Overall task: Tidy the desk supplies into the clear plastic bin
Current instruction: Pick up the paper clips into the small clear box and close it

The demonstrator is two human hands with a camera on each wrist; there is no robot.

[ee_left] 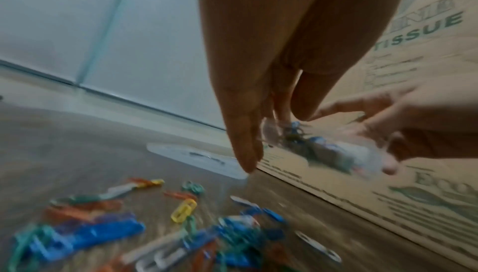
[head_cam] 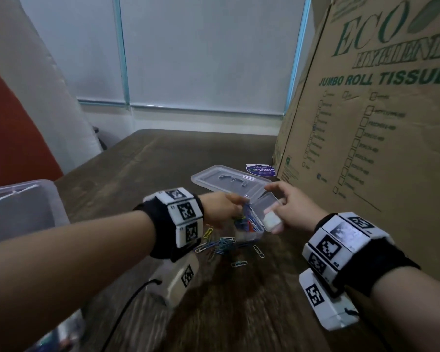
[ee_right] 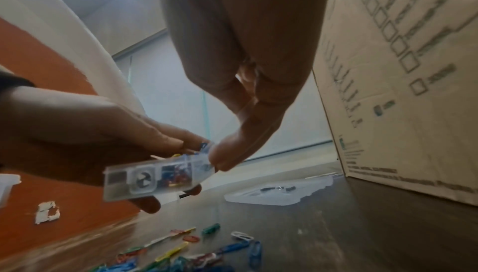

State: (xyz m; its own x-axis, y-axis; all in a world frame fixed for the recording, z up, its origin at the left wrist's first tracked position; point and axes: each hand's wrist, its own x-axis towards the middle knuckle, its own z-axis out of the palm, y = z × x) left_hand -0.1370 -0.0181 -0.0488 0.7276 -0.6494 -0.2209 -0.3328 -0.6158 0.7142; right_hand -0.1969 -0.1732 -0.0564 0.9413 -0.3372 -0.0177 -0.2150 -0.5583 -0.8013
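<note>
**Small clear box held over scattered paper clips**

While both hands meet at the centre of the head view, a small clear plastic box (head_cam: 254, 219) hangs just above the table (head_cam: 163, 158), already holding a tangle of coloured clips. The right hand (head_cam: 294, 208) grips the box at its near end, thumb and fingers curled round the wall; in the right wrist view the thumb presses the box's upper corner. The left hand (head_cam: 222, 210) meets the box from the other side, its fingers wrapped under and over the box in the right wrist view, so both hands hold it. Loose paper clips (head_cam: 221, 246) lie on the table directly below and toward the lower centre of the frame, some overlapping. The box's detached lid (head_cam: 224, 180) lies flat beyond the hands, near a large cardboard carton (head_cam: 366, 128) filling the right side. A larger clear plastic bin (head_cam: 21, 209) stands at the left edge, well apart from the clips.

Handling, as a judgement: the box is light, rigid and smooth, so it may slip or tip and spill; holding it by the short end walls seems steadiest. The clips are light, thin and springy, liable to snag together; they are best pinched in small clusters or swept together.
</note>
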